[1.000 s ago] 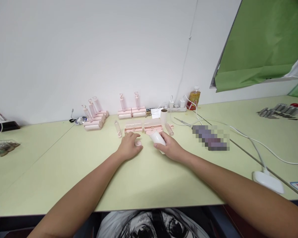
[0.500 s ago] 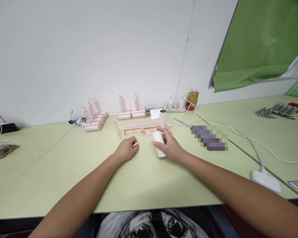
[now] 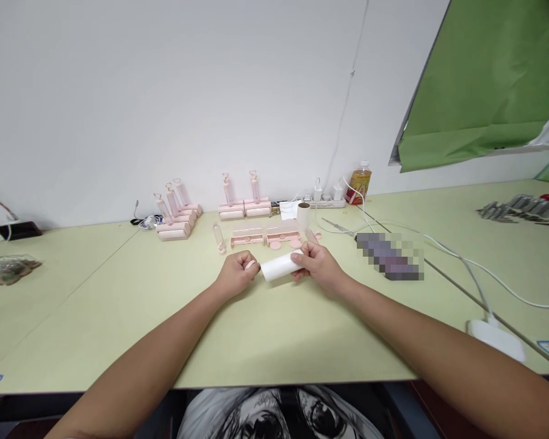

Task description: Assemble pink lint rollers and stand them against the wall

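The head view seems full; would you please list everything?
Held roll: one, white, centre
Held disc: one, pale, beside roll
Loose discs: two, pink, behind roll
Open cases: two, pink, centre
Lying tubes: two, pink, beside cases
Closed cases: several, pink, back
Upright tubes: five, pink, back
Standing roll: one, pale, back
Paper: one, white, back
Power strip: one, white, back
Bottle: one, yellow, back
Pixelated object: one, purplish, right
Cables: several, white, right
Device: one, white, right
Metal pieces: several, grey, right
Bag: one, clear, left
Curtain: one, green, right
Table: one, greenish, below
Hands: two, bare, at roll and disc
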`<state>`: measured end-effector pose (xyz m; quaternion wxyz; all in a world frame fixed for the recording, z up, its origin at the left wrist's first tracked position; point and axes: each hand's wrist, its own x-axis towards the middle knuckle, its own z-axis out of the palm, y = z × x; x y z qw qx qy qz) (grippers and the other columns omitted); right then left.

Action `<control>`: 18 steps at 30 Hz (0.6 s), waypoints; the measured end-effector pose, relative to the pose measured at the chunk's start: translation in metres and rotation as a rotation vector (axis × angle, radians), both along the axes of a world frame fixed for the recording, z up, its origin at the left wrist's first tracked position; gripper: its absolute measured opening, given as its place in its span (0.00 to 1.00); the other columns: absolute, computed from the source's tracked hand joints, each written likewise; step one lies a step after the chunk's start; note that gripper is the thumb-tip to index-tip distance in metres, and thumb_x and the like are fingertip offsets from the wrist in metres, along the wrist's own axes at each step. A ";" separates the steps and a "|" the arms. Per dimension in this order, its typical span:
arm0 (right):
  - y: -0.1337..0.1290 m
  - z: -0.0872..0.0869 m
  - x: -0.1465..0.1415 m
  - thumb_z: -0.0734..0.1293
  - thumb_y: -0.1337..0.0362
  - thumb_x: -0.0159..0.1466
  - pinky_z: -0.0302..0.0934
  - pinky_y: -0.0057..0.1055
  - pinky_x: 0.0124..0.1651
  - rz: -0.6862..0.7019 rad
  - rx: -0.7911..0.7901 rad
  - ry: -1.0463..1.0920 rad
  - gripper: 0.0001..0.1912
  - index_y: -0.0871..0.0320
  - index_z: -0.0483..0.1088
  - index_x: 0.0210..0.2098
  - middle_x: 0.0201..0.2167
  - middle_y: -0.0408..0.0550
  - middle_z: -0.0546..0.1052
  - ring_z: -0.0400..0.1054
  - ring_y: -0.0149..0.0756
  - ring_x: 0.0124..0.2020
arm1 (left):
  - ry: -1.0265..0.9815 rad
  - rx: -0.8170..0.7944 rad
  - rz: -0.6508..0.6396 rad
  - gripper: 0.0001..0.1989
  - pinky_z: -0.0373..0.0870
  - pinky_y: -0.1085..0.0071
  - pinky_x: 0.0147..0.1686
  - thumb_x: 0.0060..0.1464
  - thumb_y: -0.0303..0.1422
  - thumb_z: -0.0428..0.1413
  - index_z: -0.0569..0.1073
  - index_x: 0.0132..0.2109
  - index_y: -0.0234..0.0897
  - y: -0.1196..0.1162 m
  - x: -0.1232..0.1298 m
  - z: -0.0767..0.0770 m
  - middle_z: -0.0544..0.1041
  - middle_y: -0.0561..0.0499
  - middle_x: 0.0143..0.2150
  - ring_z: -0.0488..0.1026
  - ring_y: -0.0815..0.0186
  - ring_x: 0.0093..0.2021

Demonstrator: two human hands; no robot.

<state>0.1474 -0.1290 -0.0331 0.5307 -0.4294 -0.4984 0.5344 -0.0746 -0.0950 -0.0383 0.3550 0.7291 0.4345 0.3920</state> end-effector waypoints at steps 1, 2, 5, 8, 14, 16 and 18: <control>0.000 0.001 0.001 0.75 0.52 0.49 0.68 0.29 0.21 0.000 -0.015 0.033 0.26 0.55 0.53 0.23 0.18 0.37 0.67 0.70 0.33 0.21 | -0.025 -0.008 0.004 0.13 0.59 0.74 0.23 0.47 0.34 0.54 0.58 0.21 0.38 0.000 0.000 0.001 0.68 0.56 0.20 0.62 0.72 0.21; 0.001 0.001 0.002 0.75 0.51 0.49 0.68 0.29 0.22 -0.002 -0.027 0.063 0.27 0.56 0.53 0.22 0.18 0.38 0.68 0.71 0.33 0.21 | -0.056 -0.018 0.004 0.15 0.59 0.74 0.23 0.49 0.36 0.55 0.57 0.22 0.38 0.000 -0.001 0.001 0.67 0.57 0.18 0.61 0.73 0.20; 0.001 0.001 0.003 0.77 0.50 0.47 0.71 0.30 0.24 -0.006 -0.048 0.116 0.27 0.57 0.56 0.19 0.19 0.41 0.69 0.73 0.35 0.23 | -0.157 -0.032 -0.006 0.20 0.57 0.74 0.21 0.54 0.44 0.53 0.57 0.23 0.39 0.002 -0.002 0.000 0.65 0.58 0.16 0.59 0.73 0.17; 0.000 0.001 0.002 0.78 0.51 0.46 0.73 0.33 0.29 0.010 -0.064 0.136 0.26 0.58 0.59 0.17 0.21 0.43 0.71 0.73 0.36 0.26 | -0.191 0.011 0.012 0.21 0.58 0.73 0.21 0.57 0.49 0.49 0.61 0.25 0.38 0.002 -0.003 -0.001 0.65 0.56 0.17 0.59 0.72 0.17; -0.005 0.003 -0.003 0.77 0.51 0.47 0.74 0.39 0.39 0.103 -0.088 0.179 0.21 0.61 0.68 0.19 0.22 0.43 0.69 0.73 0.37 0.29 | -0.134 0.309 0.078 0.25 0.63 0.70 0.30 0.50 0.52 0.55 0.55 0.23 0.39 0.000 -0.003 0.001 0.68 0.52 0.26 0.63 0.69 0.27; -0.006 0.003 -0.004 0.77 0.52 0.47 0.74 0.41 0.41 0.114 -0.093 0.198 0.22 0.60 0.65 0.17 0.20 0.41 0.66 0.73 0.38 0.29 | -0.113 0.382 0.074 0.26 0.63 0.70 0.31 0.47 0.53 0.57 0.55 0.23 0.39 -0.001 -0.004 0.002 0.67 0.52 0.28 0.63 0.68 0.29; -0.007 0.003 -0.004 0.77 0.53 0.47 0.74 0.42 0.41 0.116 -0.098 0.217 0.24 0.59 0.62 0.15 0.19 0.41 0.66 0.73 0.38 0.29 | -0.098 0.411 0.063 0.26 0.63 0.69 0.31 0.47 0.54 0.57 0.55 0.24 0.39 0.000 -0.004 0.002 0.67 0.51 0.29 0.62 0.68 0.29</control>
